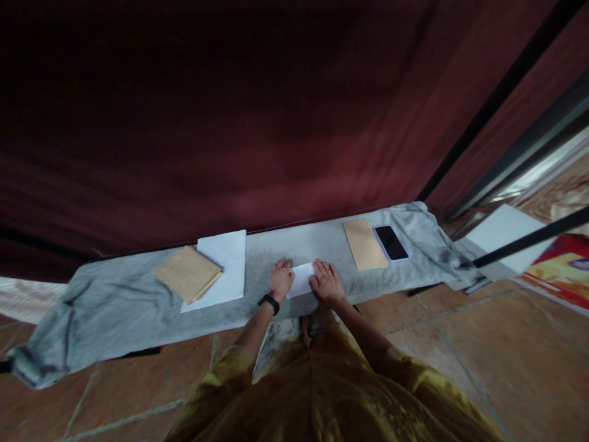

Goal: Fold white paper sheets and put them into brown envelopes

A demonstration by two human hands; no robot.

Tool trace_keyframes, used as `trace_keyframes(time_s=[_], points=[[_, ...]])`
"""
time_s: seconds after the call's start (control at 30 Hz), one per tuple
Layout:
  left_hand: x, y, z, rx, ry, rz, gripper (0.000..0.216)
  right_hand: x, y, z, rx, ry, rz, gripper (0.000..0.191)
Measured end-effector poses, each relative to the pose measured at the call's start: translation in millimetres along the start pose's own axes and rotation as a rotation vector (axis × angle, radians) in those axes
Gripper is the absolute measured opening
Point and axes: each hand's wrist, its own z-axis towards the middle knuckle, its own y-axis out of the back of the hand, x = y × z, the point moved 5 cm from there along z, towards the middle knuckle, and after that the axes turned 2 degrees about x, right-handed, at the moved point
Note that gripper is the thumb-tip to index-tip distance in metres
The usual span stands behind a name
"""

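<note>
A small folded sheet of white paper (301,280) lies on the grey cloth in front of me, between my two hands. My left hand (280,282), with a black band on its wrist, rests at the paper's left edge, palm down. My right hand (327,282) lies flat over the paper's right edge with its fingers stretched out. To the left, brown envelopes (188,273) lie partly over a stack of white paper sheets (230,264). On the right is another brown envelope (365,245), close beside a phone (391,242) with a dark screen.
The long, narrow bench is covered by a grey cloth (115,313), rumpled at both ends. A dark red curtain (276,153) hangs right behind it. Black poles (488,110) slant at the right, near a white board (504,236). Below is a brown tiled floor (455,331).
</note>
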Motion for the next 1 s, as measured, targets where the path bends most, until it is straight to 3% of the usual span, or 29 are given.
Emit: trace_keyframes(time_s=[0.2, 0.33, 0.63, 0.8, 1.0], points=[[-5.6, 42.1, 1.1, -0.086, -0.008, -0.057, 0.02, -25.0, 9.0, -6.6, -0.229, -0.116, 0.347, 0.057], [-8.6, 59.0, -18.6, -0.226, -0.149, -0.142, 0.022, -38.5, 7.5, -9.2, -0.31, -0.217, 0.437, 0.062], [12.8, -22.7, -74.4, -0.067, -0.239, -0.001, 0.035, -34.2, 2.2, -6.0, -0.222, -0.196, 0.319, 0.053], [11.5, -25.1, -81.9, -0.052, -0.268, -0.001, 0.036, -18.4, 5.7, -6.0, -0.185, -0.089, 0.261, 0.054], [9.4, -21.3, -89.2, -0.045, -0.255, -0.006, 0.037, 28.9, -5.7, -20.8, -0.07, 0.139, 0.159, 0.047]])
